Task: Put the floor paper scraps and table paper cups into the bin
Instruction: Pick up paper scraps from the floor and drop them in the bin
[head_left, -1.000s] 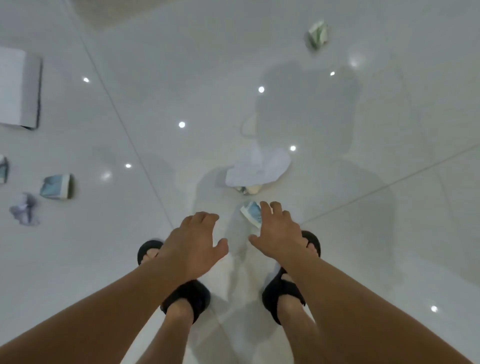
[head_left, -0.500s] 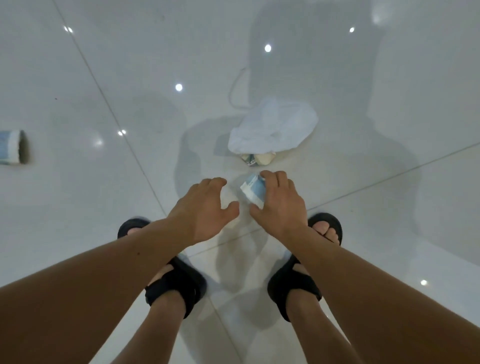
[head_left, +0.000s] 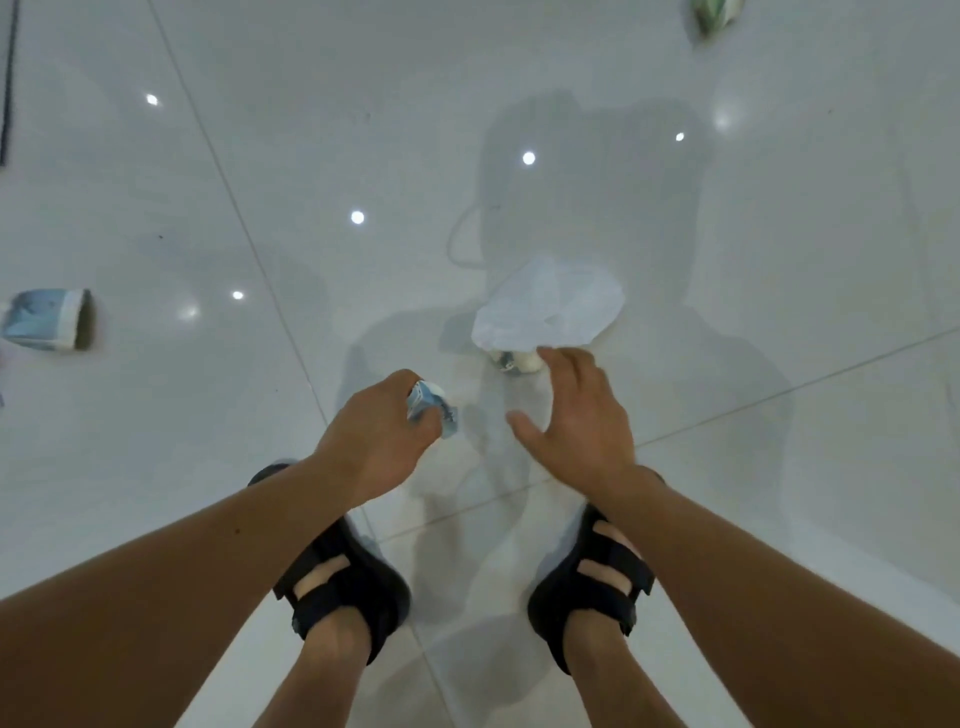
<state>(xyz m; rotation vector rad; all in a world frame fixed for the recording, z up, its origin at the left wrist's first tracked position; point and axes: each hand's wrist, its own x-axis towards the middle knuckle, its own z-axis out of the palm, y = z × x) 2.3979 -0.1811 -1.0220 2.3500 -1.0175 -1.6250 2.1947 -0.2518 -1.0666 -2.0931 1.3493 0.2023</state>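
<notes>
We grip a crumpled blue-and-white paper scrap (head_left: 431, 408) in our left hand (head_left: 382, 441), fingers curled round it, above the floor (head_left: 779, 519); its print is too blurred to read. Our right hand (head_left: 576, 415) hangs open, fingers spread, beside the white paper sheet (head_left: 550, 306), which half hides a small scrap (head_left: 511, 361). A green scrap (head_left: 714, 13) is cut off by the top edge.

Bare forearms (head_left: 182, 571), black strapped sandals (head_left: 383, 592)
</notes>
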